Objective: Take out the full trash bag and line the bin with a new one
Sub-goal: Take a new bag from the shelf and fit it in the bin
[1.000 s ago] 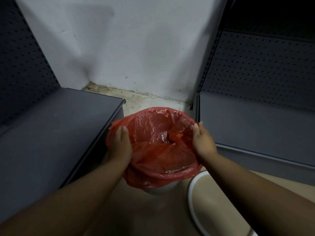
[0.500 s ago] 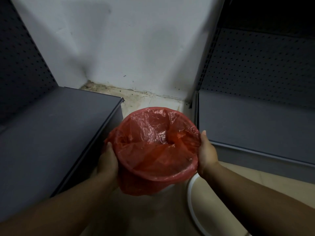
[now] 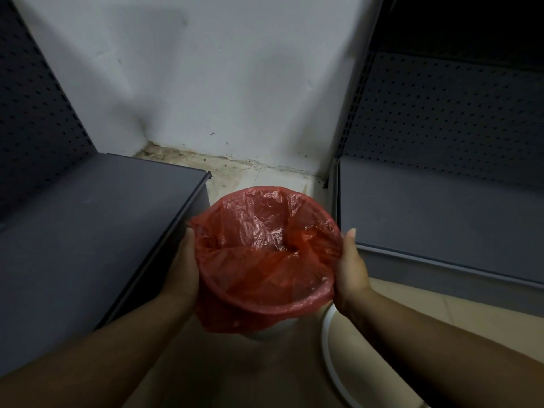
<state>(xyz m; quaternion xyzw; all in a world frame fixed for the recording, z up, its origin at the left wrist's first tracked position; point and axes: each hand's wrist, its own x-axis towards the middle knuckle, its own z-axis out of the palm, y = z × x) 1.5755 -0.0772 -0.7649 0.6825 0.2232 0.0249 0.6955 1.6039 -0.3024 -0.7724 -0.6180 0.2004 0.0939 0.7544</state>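
A red plastic bag (image 3: 265, 254) lines a small white bin (image 3: 262, 332), its edge folded down over the rim all round. Only the bin's lower front shows below the red skirt. My left hand (image 3: 182, 269) presses against the bin's left side, fingers wrapped behind the bag's overhang. My right hand (image 3: 350, 269) lies flat against the right side, thumb up by the rim. The bin sits between both palms. The bag's inside looks crumpled, with nothing visible in it.
A dark grey shelf (image 3: 88, 245) stands close on the left, another grey shelf (image 3: 441, 216) on the right, both with perforated back panels. A white wall (image 3: 206, 83) closes the corner behind. A white round lid or ring (image 3: 326, 351) lies on the beige floor at the lower right.
Both hands slid from on top of the bag's rim down to the bin's outer sides. The bag's edge went from bunched to stretched smoothly over the rim.
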